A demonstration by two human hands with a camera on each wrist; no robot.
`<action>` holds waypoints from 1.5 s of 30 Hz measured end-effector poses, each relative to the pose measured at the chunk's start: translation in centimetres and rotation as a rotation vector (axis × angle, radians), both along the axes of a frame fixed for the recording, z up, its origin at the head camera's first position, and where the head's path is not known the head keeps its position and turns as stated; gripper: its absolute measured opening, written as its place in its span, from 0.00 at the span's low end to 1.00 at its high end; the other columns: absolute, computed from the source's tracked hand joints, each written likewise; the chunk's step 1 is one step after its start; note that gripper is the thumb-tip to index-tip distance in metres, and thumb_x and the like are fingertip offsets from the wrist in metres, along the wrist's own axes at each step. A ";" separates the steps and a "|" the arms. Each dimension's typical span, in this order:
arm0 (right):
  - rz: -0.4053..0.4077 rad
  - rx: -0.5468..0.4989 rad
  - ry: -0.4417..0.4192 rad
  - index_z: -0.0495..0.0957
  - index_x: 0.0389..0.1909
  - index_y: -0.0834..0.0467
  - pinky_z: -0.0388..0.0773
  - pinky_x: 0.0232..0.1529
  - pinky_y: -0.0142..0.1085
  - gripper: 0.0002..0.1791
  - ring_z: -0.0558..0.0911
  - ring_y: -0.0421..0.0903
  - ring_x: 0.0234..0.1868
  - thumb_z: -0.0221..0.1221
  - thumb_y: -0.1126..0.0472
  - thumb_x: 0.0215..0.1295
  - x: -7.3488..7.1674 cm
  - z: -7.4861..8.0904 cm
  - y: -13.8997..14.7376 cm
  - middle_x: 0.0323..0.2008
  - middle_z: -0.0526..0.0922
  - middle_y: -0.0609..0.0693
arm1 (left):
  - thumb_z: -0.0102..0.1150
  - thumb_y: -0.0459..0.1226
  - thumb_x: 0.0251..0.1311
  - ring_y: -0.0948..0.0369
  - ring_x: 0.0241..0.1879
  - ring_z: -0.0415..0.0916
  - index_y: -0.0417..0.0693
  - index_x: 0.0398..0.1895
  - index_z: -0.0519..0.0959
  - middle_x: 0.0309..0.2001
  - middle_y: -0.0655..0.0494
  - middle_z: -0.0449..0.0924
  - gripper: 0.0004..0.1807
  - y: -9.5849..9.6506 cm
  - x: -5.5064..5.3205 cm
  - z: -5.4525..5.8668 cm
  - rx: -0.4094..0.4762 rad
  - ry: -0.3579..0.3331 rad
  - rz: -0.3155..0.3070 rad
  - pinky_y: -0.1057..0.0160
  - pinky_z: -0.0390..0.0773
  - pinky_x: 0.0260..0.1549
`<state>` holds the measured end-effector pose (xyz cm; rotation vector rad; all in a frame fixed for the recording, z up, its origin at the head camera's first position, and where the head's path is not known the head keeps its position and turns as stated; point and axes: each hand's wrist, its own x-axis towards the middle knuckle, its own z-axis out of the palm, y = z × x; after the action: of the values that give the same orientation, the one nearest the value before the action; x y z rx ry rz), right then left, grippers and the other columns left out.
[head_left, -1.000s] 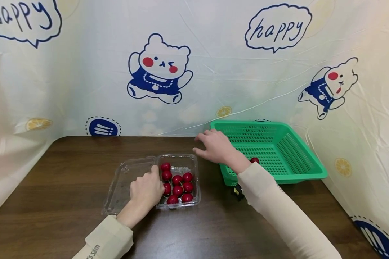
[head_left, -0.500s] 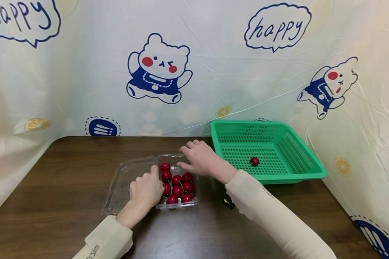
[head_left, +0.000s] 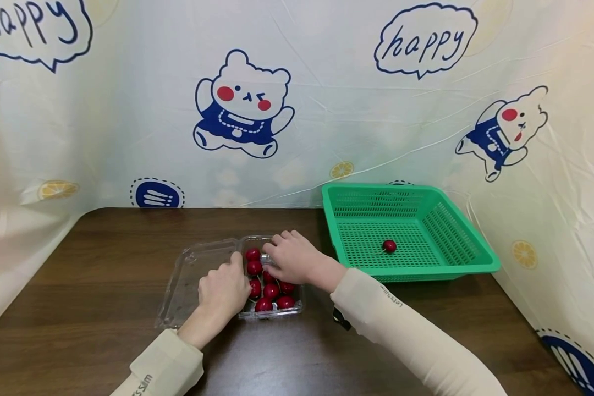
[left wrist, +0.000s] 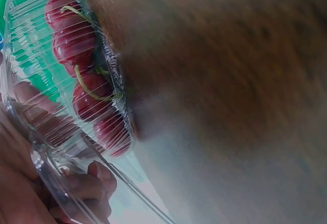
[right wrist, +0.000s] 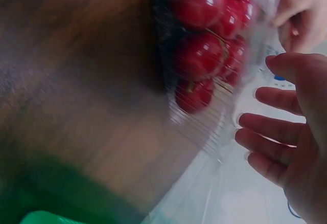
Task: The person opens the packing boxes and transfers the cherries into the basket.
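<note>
A clear plastic box stands on the table with several dark red cherries inside. Its clear lid lies folded back to the left. My left hand grips the box's left rim by the lid hinge; in the left wrist view, curled fingers show through the plastic. Over the far right part of the box hovers my right hand, hiding some cherries. The right wrist view shows that hand with its fingers spread apart, holding nothing, beside the cherries.
At the right a green plastic basket stands near the back, one cherry with a stem on its floor. A brown wooden table lies under everything. A printed curtain closes off the back and sides.
My right hand has moved left and toward me, from the basket's left edge to above the box. The left hand stays on the box rim.
</note>
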<state>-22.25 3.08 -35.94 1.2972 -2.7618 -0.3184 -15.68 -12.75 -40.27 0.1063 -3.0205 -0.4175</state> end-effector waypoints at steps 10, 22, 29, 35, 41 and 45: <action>0.068 0.069 0.049 0.80 0.48 0.49 0.78 0.50 0.39 0.14 0.82 0.46 0.46 0.56 0.47 0.69 0.7 -1.9 -0.4 0.43 0.84 0.48 | 0.54 0.37 0.60 0.41 0.20 0.77 0.38 0.41 0.70 0.25 0.39 0.79 0.11 0.1 0.0 0.0 0.010 -0.007 0.009 0.47 0.74 0.16; 0.088 0.100 0.031 0.80 0.48 0.49 0.75 0.47 0.36 0.11 0.82 0.45 0.44 0.58 0.53 0.67 0.9 -2.8 -0.9 0.43 0.85 0.47 | 0.53 0.38 0.61 0.44 0.18 0.76 0.38 0.43 0.70 0.25 0.40 0.78 0.12 0.1 -0.1 0.1 0.006 -0.030 0.009 0.48 0.74 0.16; 0.088 0.075 0.008 0.78 0.49 0.50 0.77 0.45 0.36 0.13 0.83 0.45 0.44 0.61 0.55 0.65 1.0 -3.4 -0.9 0.44 0.84 0.48 | 0.53 0.38 0.61 0.43 0.19 0.76 0.38 0.42 0.69 0.25 0.39 0.79 0.12 0.1 -0.2 0.1 0.007 -0.027 0.006 0.48 0.74 0.16; 0.096 0.057 0.001 0.77 0.49 0.50 0.77 0.46 0.37 0.13 0.84 0.46 0.44 0.61 0.57 0.64 1.1 -3.6 -0.7 0.45 0.84 0.49 | 0.53 0.37 0.61 0.43 0.18 0.76 0.38 0.41 0.69 0.24 0.40 0.78 0.11 0.1 0.0 0.1 0.008 -0.017 0.003 0.48 0.73 0.16; 0.084 0.063 -0.017 0.76 0.50 0.49 0.78 0.46 0.37 0.14 0.85 0.45 0.44 0.61 0.57 0.64 1.1 -3.6 -0.8 0.45 0.84 0.48 | 0.53 0.37 0.62 0.44 0.18 0.76 0.38 0.42 0.70 0.24 0.40 0.78 0.12 0.1 0.0 0.2 0.008 -0.028 0.008 0.48 0.73 0.15; 0.072 0.072 -0.038 0.75 0.53 0.49 0.79 0.49 0.38 0.18 0.85 0.44 0.45 0.63 0.55 0.63 1.1 -3.7 -1.0 0.47 0.83 0.49 | 0.53 0.38 0.62 0.43 0.18 0.76 0.38 0.43 0.70 0.25 0.39 0.79 0.12 0.1 0.0 0.2 0.007 -0.027 0.011 0.48 0.74 0.16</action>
<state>-21.17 2.03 -39.59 1.4305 -2.7497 -0.3950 -15.68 -12.69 -40.08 0.1308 -3.0441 -0.4289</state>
